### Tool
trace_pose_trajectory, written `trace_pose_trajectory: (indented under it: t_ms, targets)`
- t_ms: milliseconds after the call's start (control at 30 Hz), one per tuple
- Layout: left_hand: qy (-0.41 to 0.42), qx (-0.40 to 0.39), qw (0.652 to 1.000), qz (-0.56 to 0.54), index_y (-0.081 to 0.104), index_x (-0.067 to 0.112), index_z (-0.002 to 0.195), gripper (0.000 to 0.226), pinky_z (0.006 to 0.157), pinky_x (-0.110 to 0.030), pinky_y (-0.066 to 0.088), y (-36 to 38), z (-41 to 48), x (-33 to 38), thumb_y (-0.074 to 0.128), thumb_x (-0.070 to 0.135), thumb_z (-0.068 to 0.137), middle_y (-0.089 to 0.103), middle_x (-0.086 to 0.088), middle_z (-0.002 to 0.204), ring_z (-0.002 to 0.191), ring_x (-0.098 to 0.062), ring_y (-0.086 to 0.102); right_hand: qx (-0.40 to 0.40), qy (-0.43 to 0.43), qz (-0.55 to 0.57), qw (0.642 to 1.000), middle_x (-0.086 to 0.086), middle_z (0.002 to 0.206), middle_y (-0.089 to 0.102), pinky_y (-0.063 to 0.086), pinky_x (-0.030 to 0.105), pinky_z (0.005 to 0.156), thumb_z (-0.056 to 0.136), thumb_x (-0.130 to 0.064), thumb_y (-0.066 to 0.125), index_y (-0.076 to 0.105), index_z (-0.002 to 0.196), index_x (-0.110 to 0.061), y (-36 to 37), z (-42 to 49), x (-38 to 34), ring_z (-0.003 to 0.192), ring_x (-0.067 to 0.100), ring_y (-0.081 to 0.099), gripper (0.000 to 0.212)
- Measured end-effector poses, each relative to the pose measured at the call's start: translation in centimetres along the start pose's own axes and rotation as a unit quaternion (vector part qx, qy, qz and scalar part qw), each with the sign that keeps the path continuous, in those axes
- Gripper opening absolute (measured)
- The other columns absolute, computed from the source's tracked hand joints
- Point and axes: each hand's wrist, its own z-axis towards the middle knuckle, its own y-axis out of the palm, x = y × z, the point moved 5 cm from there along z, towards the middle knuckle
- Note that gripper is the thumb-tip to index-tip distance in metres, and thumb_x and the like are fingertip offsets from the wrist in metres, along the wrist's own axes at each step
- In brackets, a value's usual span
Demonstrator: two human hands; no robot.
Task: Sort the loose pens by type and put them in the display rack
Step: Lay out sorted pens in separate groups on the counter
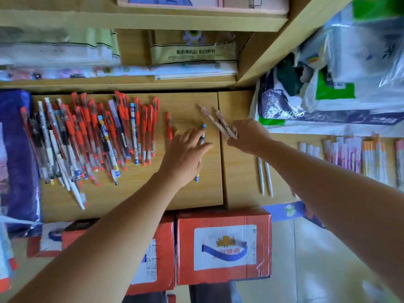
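A heap of loose pens, mostly red-capped with some white and blue ones, lies on the left of the wooden shelf top. One red pen lies apart to its right. My left hand rests flat with straight fingers on a blue-capped patterned pen. My right hand grips a small bunch of pink pens pointing up and left. Two white pens lie below my right forearm. Rows of sorted pink and orange pens fill the right side.
Red cardboard boxes stand on the floor in front of the shelf. Plastic bags of goods pile up at the right rear. A blue packet lies at the left edge. Stacked stationery sits on the shelf behind.
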Motion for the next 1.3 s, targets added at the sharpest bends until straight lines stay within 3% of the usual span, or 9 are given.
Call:
trace_pose_trajectory:
  t_ms: [133,300,400,567,800,933,1033,1133,1300]
  targets:
    - [-0.089,0.03,0.995,0.034,0.054,0.017,0.119,0.036,0.098,-0.045,0.042,0.4,1.0,0.0,0.061,0.026,0.085,0.043,-0.011,0.133,0.118,-0.029,0.044,0.019,-0.034,-0.029,0.999,0.008,0.098,0.063,0.055,0.04,0.071,0.086,-0.026,0.063,0.057,0.113,-0.016,-0.2,0.1,-0.3,0.086,0.026,0.061,0.029]
    - [-0.158,0.079,0.98,0.09,0.056,0.013,0.103,0.028,0.091,-0.041,0.04,0.0,0.2,-1.7,0.063,0.028,0.08,0.05,-0.009,0.11,0.105,-0.028,0.046,0.091,-0.08,-0.06,0.991,0.008,0.11,0.055,0.052,0.038,0.065,0.09,-0.026,0.059,0.045,0.121,-0.015,-1.0,1.0,-1.3,0.085,0.028,0.062,0.036]
    - [-0.187,0.077,0.972,0.116,0.055,0.012,0.102,0.029,0.095,-0.043,0.039,-0.1,-0.3,-2.5,0.061,0.029,0.079,0.05,-0.011,0.11,0.109,-0.031,0.045,0.105,-0.085,-0.047,0.99,0.008,0.115,0.05,0.05,0.036,0.062,0.09,-0.035,0.061,0.043,0.123,-0.015,-0.9,1.8,-2.0,0.083,0.028,0.061,0.043]
    - [-0.203,0.068,0.97,0.114,0.053,0.012,0.106,0.031,0.099,-0.045,0.038,-0.1,-0.8,-3.3,0.058,0.03,0.082,0.046,-0.013,0.113,0.108,-0.032,0.044,0.114,-0.124,-0.051,0.984,0.006,0.116,0.052,0.044,0.032,0.062,0.09,-0.025,0.061,0.053,0.121,-0.019,-0.7,2.4,-2.6,0.086,0.031,0.063,0.033]
    - [-0.21,0.139,0.968,0.021,0.052,0.012,0.115,0.044,0.092,-0.042,0.045,-0.7,-2.9,-4.1,0.069,0.031,0.079,0.046,-0.016,0.116,0.106,-0.032,0.049,0.127,-0.126,-0.038,0.983,0.006,0.12,0.047,0.047,0.032,0.06,0.087,-0.029,0.064,0.051,0.124,-0.018,-1.2,1.7,-2.8,0.085,0.026,0.061,0.04]
    - [-0.222,0.17,0.96,-0.02,0.054,0.01,0.108,0.032,0.08,-0.038,0.048,-1.2,-5.1,-5.0,0.065,0.02,0.08,0.048,-0.014,0.115,0.1,-0.028,0.052,0.123,-0.131,-0.026,0.983,0.007,0.122,0.044,0.044,0.031,0.059,0.088,-0.028,0.064,0.048,0.126,-0.014,-0.4,0.7,-4.8,0.086,0.025,0.059,0.044]
    - [-0.215,0.19,0.957,-0.04,0.056,0.01,0.098,0.022,0.077,-0.037,0.047,-1.3,-6.8,-6.0,0.065,0.01,0.078,0.052,-0.011,0.102,0.092,-0.027,0.053,0.133,-0.155,0.002,0.979,0.005,0.116,0.051,0.046,0.031,0.06,0.088,-0.029,0.063,0.051,0.121,-0.015,0.2,0.0,-6.6,0.085,0.022,0.06,0.038]
    - [-0.226,0.175,0.957,-0.053,0.057,0.01,0.099,0.023,0.079,-0.037,0.046,-0.9,-8.0,-7.0,0.064,0.007,0.077,0.052,-0.009,0.1,0.094,-0.026,0.054,0.084,-0.145,0.057,0.984,0.001,0.097,0.063,0.045,0.029,0.063,0.09,-0.038,0.06,0.056,0.109,-0.02,1.9,-0.3,-9.0,0.083,0.022,0.062,0.026]
    - [-0.233,0.154,0.958,-0.064,0.058,0.012,0.097,0.022,0.079,-0.037,0.047,-0.5,-10.2,-8.4,0.062,0.003,0.077,0.054,-0.008,0.1,0.094,-0.026,0.055,0.019,-0.071,0.037,0.997,0.003,0.088,0.065,0.045,0.028,0.061,0.085,-0.064,0.055,0.059,0.107,-0.018,5.8,-1.3,-12.5,0.08,0.024,0.062,0.051]
